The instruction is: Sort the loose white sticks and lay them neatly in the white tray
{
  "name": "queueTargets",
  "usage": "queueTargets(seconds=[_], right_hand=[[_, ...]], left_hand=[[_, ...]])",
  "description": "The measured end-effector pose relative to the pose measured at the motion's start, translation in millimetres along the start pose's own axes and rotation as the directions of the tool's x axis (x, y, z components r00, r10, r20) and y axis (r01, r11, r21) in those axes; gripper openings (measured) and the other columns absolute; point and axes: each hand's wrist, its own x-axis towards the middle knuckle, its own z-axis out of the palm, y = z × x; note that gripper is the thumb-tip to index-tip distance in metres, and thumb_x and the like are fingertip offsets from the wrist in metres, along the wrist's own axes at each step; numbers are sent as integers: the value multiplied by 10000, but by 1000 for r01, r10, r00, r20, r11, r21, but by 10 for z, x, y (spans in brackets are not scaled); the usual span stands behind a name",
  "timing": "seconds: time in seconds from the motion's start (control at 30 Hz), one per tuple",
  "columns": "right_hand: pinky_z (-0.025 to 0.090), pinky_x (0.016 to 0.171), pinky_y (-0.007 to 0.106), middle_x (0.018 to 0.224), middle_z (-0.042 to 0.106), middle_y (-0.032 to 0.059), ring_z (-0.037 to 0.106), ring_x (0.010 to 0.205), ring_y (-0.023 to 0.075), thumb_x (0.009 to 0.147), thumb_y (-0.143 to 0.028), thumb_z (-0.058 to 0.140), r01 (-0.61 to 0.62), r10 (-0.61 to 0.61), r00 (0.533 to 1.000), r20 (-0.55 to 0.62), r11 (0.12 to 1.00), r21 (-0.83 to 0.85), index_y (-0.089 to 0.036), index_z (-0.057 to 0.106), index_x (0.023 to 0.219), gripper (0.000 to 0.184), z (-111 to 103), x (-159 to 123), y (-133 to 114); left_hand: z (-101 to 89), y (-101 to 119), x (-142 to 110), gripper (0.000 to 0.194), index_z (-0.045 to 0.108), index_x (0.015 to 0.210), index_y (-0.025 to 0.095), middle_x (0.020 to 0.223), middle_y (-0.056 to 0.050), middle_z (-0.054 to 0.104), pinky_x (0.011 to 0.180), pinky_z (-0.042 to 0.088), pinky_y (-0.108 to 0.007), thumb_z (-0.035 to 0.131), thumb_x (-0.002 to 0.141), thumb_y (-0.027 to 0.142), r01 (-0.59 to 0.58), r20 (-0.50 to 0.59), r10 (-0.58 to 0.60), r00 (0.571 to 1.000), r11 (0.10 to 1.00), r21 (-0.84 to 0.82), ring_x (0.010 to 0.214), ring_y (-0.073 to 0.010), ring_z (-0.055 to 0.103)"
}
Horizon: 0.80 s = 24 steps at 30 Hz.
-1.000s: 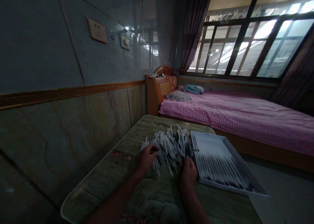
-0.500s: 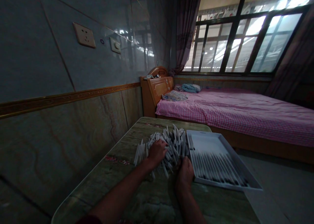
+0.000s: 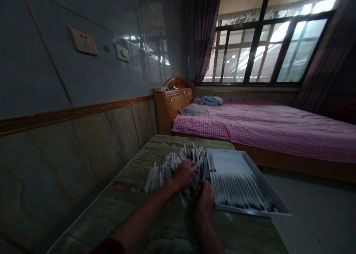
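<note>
A loose pile of slim white pens, some with dark ends, lies on the table. My left hand reaches over the right part of the pile, fingers bent and a little apart, touching the pens under it. Closer to me, at the pile's lower right, my right hand is closed with its thumb side up; what is in its fingers is too dark to make out. Directly right of that hand sits a shallow white box, where a row of similar pens lies side by side, dark ends towards me.
The table has a green marbled top with rounded corners. A tiled wall runs along the left. Beyond the table stands a bed with a pink checked sheet and a wooden headboard. The box's right corner juts past the table edge.
My left hand has moved right across the pile, from its left side towards my right hand. The right hand stays closed beside the box. The whole view has shifted somewhat to the right.
</note>
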Motion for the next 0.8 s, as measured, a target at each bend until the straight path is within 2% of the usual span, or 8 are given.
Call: queueTargets(seconds=[0.13, 0.3, 0.4, 0.5, 0.6, 0.7, 0.8], right_hand=[[314, 406, 219, 484, 385, -85, 372, 418, 92, 798, -490, 431, -55, 54, 998, 30, 998, 42, -234, 410, 614, 317, 5, 5, 10], [321, 412, 221, 494, 387, -87, 379, 425, 96, 788, -529, 442, -28, 27, 999, 39, 999, 29, -231, 441, 634, 335, -8, 55, 86], [322, 420, 218, 498, 390, -84, 376, 436, 94, 782, -536, 462, 5, -6, 999, 35, 1000, 26, -228, 441, 618, 349, -5, 59, 105], [326, 429, 217, 505, 388, -80, 371, 444, 92, 782, -537, 470, 47, -48, 998, 32, 998, 40, -227, 433, 605, 359, 2, 39, 107], [348, 459, 228, 530, 443, -55, 421, 488, 112, 796, -526, 461, 109, -109, 994, -9, 994, 3, -227, 470, 618, 348, -2, 23, 109], [386, 521, 249, 614, 543, -11, 502, 584, 145, 809, -528, 443, 159, -161, 986, -41, 986, -41, -227, 533, 676, 342, -13, 30, 120], [392, 530, 259, 627, 567, 8, 523, 595, 157, 821, -547, 426, 179, -180, 983, -42, 983, -46, -219, 560, 699, 375, -17, 51, 136]], left_hand=[[-29, 27, 67, 247, 676, 956, 182, 1187, -116, 585, 998, 372, -407, 605, 733, 102, -59, 43, 57, 997, 997, 46, 1165, -263, 479], [-79, 84, 85, 171, 666, 875, 179, 1131, -105, 606, 989, 378, -399, 536, 792, 106, -162, 77, 158, 985, 985, 53, 1151, -244, 484], [-67, 91, 72, 187, 656, 868, 176, 1086, -95, 617, 974, 387, -381, 539, 756, 84, -192, 76, 190, 979, 981, 18, 1106, -237, 506], [-36, 110, 99, 220, 643, 912, 182, 1060, -72, 625, 959, 397, -339, 550, 735, 90, -116, 33, 120, 992, 988, -97, 1053, -213, 537], [17, 158, 181, 219, 623, 991, 183, 1099, -73, 611, 965, 396, -331, 559, 782, 173, -34, -22, 31, 999, 986, -164, 1069, -209, 536], [107, 210, 279, 254, 620, 1015, 173, 1185, -98, 577, 992, 375, -364, 610, 774, 254, -13, -47, 3, 999, 980, -201, 1124, -238, 508], [208, 242, 349, 255, 630, 987, 172, 1250, -111, 546, 1019, 346, -381, 639, 741, 241, -6, -54, -8, 999, 966, -257, 1177, -259, 469]])
